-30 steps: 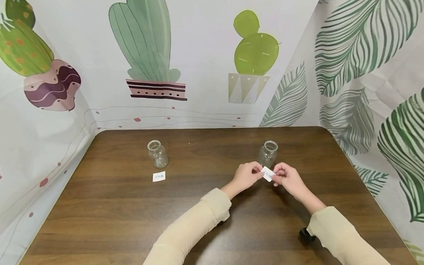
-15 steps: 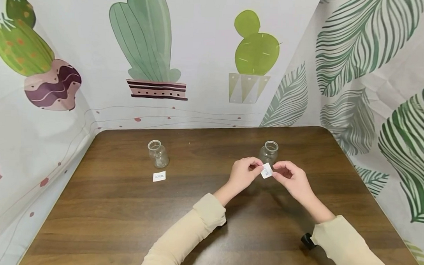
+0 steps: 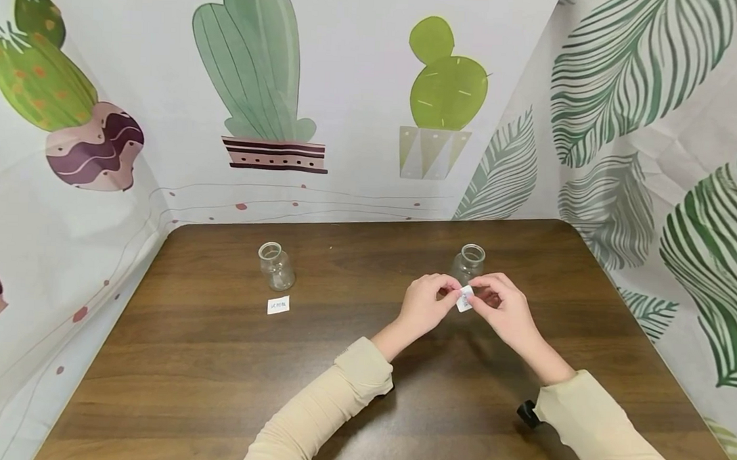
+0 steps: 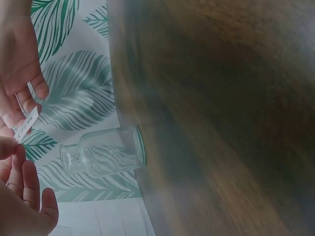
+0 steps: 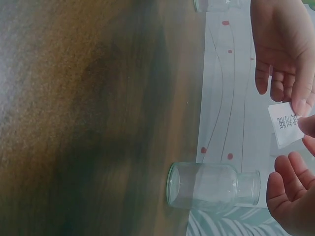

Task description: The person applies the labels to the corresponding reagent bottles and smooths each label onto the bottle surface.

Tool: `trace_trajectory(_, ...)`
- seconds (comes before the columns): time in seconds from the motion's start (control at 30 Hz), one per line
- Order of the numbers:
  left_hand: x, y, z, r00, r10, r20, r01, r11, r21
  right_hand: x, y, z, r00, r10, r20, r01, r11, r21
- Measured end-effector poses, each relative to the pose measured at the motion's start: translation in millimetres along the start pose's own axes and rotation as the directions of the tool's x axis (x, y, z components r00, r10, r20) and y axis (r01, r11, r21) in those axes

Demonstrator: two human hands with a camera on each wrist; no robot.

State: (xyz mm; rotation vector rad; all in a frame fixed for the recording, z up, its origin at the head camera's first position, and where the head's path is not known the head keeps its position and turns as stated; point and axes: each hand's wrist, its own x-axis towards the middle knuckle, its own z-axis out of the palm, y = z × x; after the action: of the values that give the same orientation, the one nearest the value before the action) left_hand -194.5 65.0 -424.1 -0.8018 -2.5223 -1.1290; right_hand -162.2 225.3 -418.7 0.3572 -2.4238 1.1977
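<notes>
My left hand (image 3: 424, 305) and right hand (image 3: 508, 309) meet over the table. Between them is a small white label (image 3: 464, 299) with dark handwriting, tilted and well above the tabletop. The left thumb and index finger pinch one side of it. At the opposite edge, the right thumb and fingertips pinch it too, partly covering the writing in the right wrist view, where the label (image 5: 284, 124) faces the camera. Just behind the hands stands a clear glass jar (image 3: 468, 260), upright and lidless; its lower part is hidden by the fingers in the head view.
Far left on the brown wooden table (image 3: 229, 387) stands a similar open glass jar (image 3: 278, 269). In front of it lies another white label (image 3: 278, 305) with writing. A cloth wall (image 3: 361, 87) printed with cacti and leaves borders the table's back.
Both hands have shifted slightly up from their place one second ago. The label has turned between the fingers, and the right fingertips have closed in on its edge again.
</notes>
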Motion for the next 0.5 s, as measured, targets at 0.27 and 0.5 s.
trace_trajectory(0.27,-0.4,3.0,2.4,1.0,0.001,0.021,-0.001,1.0,-0.006,-0.4,1.5,-0.4,1.0,0.0,-0.008,0.0,0.999,-0.036)
trace_trajectory(0.5,0.8,4.5,4.5,0.996,-0.083,0.037,0.088,0.984,-0.152,-1.2,2.0,2.0,0.997,-0.058,-0.049,0.05,0.99,-0.135)
